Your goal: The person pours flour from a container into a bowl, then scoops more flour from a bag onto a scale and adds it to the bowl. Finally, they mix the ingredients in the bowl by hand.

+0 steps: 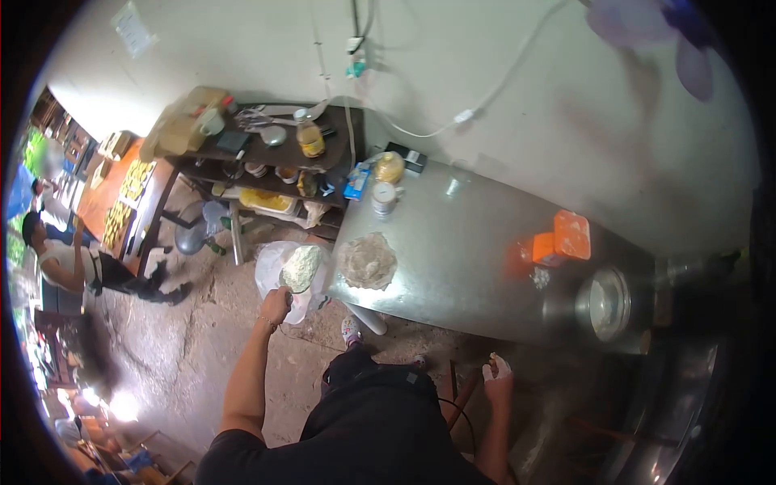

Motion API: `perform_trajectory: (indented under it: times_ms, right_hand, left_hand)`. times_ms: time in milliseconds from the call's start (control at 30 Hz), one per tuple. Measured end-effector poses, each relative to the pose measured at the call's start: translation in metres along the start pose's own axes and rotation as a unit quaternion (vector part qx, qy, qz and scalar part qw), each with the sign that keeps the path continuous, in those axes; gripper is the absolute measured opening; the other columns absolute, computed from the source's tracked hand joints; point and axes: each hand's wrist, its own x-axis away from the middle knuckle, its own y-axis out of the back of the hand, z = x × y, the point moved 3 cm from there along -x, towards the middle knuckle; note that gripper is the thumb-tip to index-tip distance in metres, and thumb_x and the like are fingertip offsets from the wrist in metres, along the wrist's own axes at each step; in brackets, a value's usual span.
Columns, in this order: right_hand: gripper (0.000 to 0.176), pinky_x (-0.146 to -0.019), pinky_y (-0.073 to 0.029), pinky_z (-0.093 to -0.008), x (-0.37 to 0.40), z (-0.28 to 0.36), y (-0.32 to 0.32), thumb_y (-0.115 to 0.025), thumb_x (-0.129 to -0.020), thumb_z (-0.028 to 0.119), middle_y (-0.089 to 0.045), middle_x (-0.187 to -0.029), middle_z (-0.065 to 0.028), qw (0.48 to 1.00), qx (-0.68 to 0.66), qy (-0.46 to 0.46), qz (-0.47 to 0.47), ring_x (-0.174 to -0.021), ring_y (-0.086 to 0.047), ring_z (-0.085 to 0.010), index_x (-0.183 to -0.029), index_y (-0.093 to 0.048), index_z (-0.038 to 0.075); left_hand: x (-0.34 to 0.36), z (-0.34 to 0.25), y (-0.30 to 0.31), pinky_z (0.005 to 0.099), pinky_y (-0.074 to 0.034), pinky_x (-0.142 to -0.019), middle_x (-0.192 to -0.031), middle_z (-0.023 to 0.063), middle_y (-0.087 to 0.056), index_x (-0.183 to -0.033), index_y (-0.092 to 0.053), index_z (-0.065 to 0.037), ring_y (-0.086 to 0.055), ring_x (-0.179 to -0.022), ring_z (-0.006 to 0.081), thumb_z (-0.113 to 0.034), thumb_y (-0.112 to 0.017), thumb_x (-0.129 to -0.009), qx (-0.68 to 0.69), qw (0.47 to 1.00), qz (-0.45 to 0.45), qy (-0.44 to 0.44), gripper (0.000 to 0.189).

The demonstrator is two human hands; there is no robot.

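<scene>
My left hand (276, 305) is closed round the end of a scoop heaped with white flour (301, 268). The flour hides most of the scoop. Below it, a translucent plastic bag (269, 263) spreads out beside the metal table's left end. My right hand (497, 370) hangs off the table's front edge, its fingers dusted white and slightly apart, with nothing clear in them. A flat mound of greyish flour or dough (367, 261) lies on the metal table (461, 242), to the right of the scoop.
On the table are an orange container (571, 235), a round metal bowl (608, 304), a white jar (384, 198) and a blue packet (356, 182). Dark shelves (267, 153) hold a yellow bottle (309, 137). Another person (69, 263) stands by a wooden table (121, 174) at left.
</scene>
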Motion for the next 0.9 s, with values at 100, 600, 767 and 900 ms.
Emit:
perform_trajectory:
  times_ms: [100,600,767,900]
  right_hand:
    - [0.038,-0.082,-0.058,-0.0344,0.011,-0.028,0.015,-0.070,-0.089,0.008,-0.069,-0.109,-0.0176,0.999,-0.022,-0.017,-0.015,-0.093,-0.071,-0.0260,-0.125,-0.066,-0.004]
    - [0.037,-0.078,-0.056,-0.0377,0.064,-0.117,0.102,-0.072,-0.087,0.007,-0.069,-0.103,-0.0188,0.982,-0.031,-0.062,-0.173,-0.089,-0.070,-0.0310,-0.122,-0.066,-0.002]
    - [0.036,-0.081,-0.056,-0.0397,0.073,-0.130,0.111,-0.072,-0.087,0.009,-0.070,-0.106,-0.0197,0.974,-0.011,-0.097,-0.203,-0.092,-0.070,-0.0341,-0.121,-0.067,-0.003]
    - [0.036,-0.082,-0.056,-0.0396,0.084,-0.135,0.113,-0.071,-0.088,0.009,-0.070,-0.107,-0.0201,0.958,0.005,-0.099,-0.268,-0.092,-0.071,-0.0326,-0.122,-0.066,-0.003]
  left_hand:
    - [-0.002,-0.036,-0.020,0.0468,-0.055,-0.069,-0.085,0.0259,-0.070,-0.107,-0.065,-0.001,-0.068,-0.071,0.0412,-0.002,-0.069,-0.078,-0.070,0.994,0.004,-0.088,0.030]
    - [-0.016,-0.336,-0.130,0.0321,-0.030,-0.038,-0.059,0.0008,-0.050,-0.089,-0.059,-0.004,-0.042,-0.042,0.0118,-0.004,-0.059,-0.091,0.057,0.956,0.244,-0.152,0.002]
    - [-0.044,-0.425,-0.180,0.0300,-0.023,-0.036,-0.050,-0.0038,-0.039,-0.068,-0.049,-0.013,-0.030,-0.036,0.0105,-0.042,-0.043,-0.103,0.183,0.908,0.375,-0.030,0.045]
    - [-0.062,-0.489,-0.203,0.0294,-0.023,-0.036,-0.050,-0.0046,-0.038,-0.068,-0.049,-0.013,-0.029,-0.036,0.0098,-0.044,-0.043,-0.102,0.168,0.886,0.425,-0.075,0.047]
